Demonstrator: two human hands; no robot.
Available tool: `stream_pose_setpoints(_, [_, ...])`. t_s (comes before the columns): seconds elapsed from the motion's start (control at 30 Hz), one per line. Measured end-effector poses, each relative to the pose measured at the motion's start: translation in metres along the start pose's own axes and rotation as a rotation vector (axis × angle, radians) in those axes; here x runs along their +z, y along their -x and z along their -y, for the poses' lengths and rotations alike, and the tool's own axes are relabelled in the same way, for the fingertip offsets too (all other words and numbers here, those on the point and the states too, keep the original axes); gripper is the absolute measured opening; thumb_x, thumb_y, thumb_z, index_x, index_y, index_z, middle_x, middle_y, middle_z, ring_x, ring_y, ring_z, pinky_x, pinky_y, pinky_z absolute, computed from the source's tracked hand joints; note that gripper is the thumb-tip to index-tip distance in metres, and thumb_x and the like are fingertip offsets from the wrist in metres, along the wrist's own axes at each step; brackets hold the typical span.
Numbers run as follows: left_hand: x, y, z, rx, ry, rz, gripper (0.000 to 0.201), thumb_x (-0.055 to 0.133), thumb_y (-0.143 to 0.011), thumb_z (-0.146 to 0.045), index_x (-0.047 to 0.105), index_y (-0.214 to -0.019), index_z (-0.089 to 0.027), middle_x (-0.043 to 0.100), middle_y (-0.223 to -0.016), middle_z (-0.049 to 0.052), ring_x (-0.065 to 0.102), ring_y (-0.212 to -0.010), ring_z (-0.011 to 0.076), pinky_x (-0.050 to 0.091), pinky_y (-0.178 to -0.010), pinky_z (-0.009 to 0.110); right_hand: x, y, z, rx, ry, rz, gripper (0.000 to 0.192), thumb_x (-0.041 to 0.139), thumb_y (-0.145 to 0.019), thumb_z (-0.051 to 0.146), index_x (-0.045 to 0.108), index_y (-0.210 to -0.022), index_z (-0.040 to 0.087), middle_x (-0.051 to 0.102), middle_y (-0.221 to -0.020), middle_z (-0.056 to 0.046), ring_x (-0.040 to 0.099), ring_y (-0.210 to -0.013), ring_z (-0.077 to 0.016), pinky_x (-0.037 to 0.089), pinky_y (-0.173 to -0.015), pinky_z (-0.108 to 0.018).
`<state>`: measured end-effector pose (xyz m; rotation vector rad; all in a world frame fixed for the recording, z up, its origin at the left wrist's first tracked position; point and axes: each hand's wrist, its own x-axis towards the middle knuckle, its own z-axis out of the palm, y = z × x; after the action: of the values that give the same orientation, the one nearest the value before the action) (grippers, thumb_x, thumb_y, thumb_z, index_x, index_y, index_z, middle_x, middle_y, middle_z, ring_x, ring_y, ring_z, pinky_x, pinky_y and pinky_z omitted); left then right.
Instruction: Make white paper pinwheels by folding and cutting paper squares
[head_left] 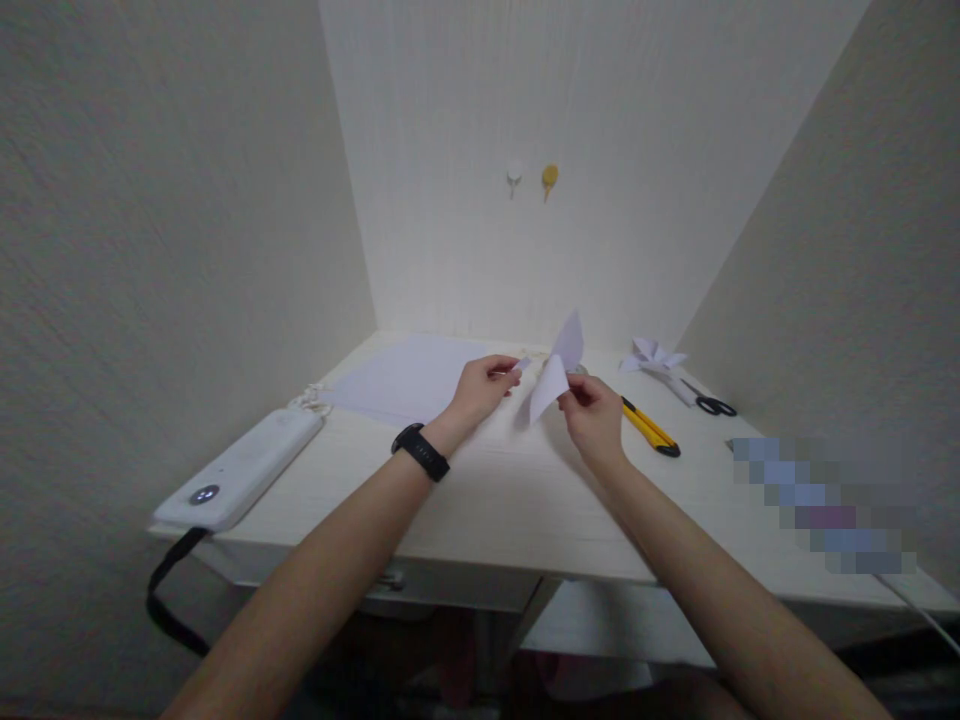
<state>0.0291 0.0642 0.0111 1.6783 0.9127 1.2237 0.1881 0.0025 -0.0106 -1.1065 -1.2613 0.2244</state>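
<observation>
A folded piece of white paper with pointed flaps is held up above the white desk. My right hand pinches its lower right part. My left hand, with a black band on the wrist, pinches a small flap at the paper's left tip. Both hands hover just over the desk's middle.
A stack of white paper sheets lies at the back left. A white power strip with a black cable sits at the left edge. A yellow utility knife, black-handled scissors and a folded paper flower lie to the right.
</observation>
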Motion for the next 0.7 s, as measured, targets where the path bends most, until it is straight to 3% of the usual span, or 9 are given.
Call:
stream_pose_setpoints(0.07, [0.003, 0.005, -0.006, 0.008, 0.132, -0.003, 0.023, 0.066, -0.083, -0.017, 0.071, -0.105, -0.012, 0.073, -0.098, 0.010, 0.066, -0.081, 0.0145, 0.053, -0.071, 0.027, -0.002, 0.004, 0.004, -0.088, 0.053, -0.028, 0.014, 0.060, -0.077, 0.028, 0.071, -0.081, 0.020, 0.071, -0.078, -0.004, 0.060, -0.066, -0.0186, 0.047, -0.062, -0.031])
stream_pose_setpoints(0.27, [0.007, 0.018, -0.020, -0.024, 0.356, 0.131, 0.024, 0.069, -0.082, -0.018, 0.075, -0.104, -0.014, 0.073, -0.108, 0.012, 0.066, -0.087, 0.0154, 0.052, -0.080, 0.031, -0.006, 0.009, 0.014, -0.279, 0.167, -0.082, 0.015, 0.056, -0.086, 0.028, 0.069, -0.083, 0.021, 0.071, -0.083, -0.005, 0.062, -0.072, -0.0186, 0.048, -0.062, -0.030])
stream_pose_setpoints(0.7, [0.008, 0.022, -0.028, 0.059, 0.264, 0.165, 0.023, 0.067, -0.085, -0.022, 0.075, -0.107, -0.017, 0.071, -0.117, 0.009, 0.065, -0.107, 0.0201, 0.047, -0.099, 0.037, -0.007, 0.011, 0.016, -0.373, 0.300, -0.134, 0.017, 0.054, -0.091, 0.030, 0.066, -0.083, 0.021, 0.070, -0.083, -0.006, 0.062, -0.072, -0.0189, 0.049, -0.061, -0.030])
